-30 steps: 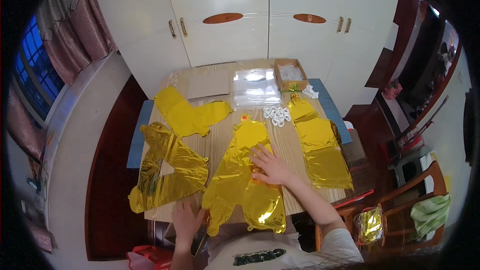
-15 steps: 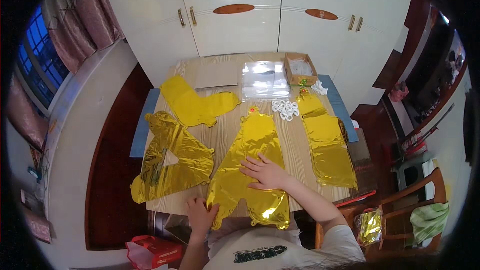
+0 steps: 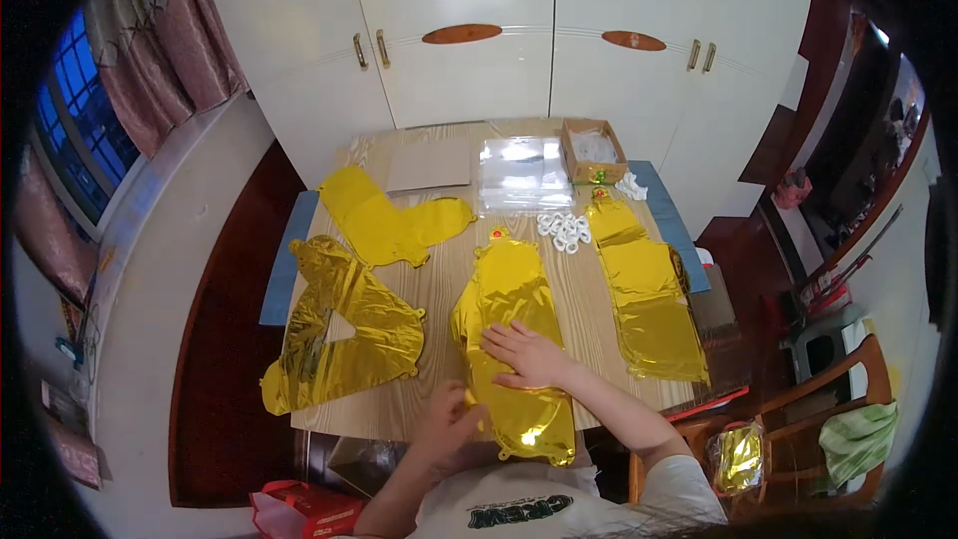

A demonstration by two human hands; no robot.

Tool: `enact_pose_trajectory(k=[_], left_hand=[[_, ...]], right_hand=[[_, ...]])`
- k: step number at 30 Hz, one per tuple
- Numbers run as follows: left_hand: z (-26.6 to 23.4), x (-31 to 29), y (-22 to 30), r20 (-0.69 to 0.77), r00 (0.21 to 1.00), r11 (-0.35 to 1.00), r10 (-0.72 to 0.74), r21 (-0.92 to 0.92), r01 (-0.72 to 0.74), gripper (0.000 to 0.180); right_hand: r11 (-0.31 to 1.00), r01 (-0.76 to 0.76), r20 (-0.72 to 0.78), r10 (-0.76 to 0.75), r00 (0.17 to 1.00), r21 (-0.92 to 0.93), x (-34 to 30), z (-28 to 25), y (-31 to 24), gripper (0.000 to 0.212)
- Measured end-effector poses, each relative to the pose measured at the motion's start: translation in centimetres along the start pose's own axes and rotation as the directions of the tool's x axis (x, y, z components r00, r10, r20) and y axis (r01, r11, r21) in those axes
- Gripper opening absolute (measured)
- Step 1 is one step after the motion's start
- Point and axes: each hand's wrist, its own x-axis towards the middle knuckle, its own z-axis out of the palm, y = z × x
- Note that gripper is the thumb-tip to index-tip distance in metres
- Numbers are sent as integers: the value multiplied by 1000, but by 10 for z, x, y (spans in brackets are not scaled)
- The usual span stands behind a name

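A flat, uninflated gold foil balloon (image 3: 519, 284) lies in front of me, its lower end over the table's front edge. My right hand (image 3: 524, 354) rests palm down on its middle, fingers stretched out. At its lower left edge my left hand (image 3: 451, 424) is closed, with a bit of gold foil showing at the fingers. That left side is turned inward over the rest. Left of it lies a triangular gold foil balloon (image 3: 374, 339) with a hole. Behind that is a bent gold foil balloon (image 3: 369, 225); at the right lies a long, folded gold one (image 3: 654, 324).
Clear plastic bags (image 3: 524, 180), a grey-brown sheet (image 3: 429, 162) and a cardboard box (image 3: 594, 155) stand along the table's far side. White rings (image 3: 565, 232) lie near the bags. A wooden chair (image 3: 878, 389) with a green cloth is at the right, a red bag (image 3: 309, 509) at lower left.
The middle balloon's left part, spread out before, is now folded inward to the right. My left hand moved right with it. My right hand stays flat in place.
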Motion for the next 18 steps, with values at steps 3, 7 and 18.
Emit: enact_pose_trajectory(k=[3, 7, 18], left_hand=[[36, 18, 1, -78, 925, 928, 371, 68, -366, 22], [60, 30, 22, -8, 895, 894, 446, 44, -445, 23], [104, 47, 9, 5, 889, 879, 458, 146, -454, 24]], right_hand=[[997, 15, 70, -9, 998, -73, -1, -6, 1, 61], [966, -170, -16, 177, 984, 196, -3, -22, -2, 55], [620, -421, 42, 531, 846, 662, -44, -33, 13, 49]])
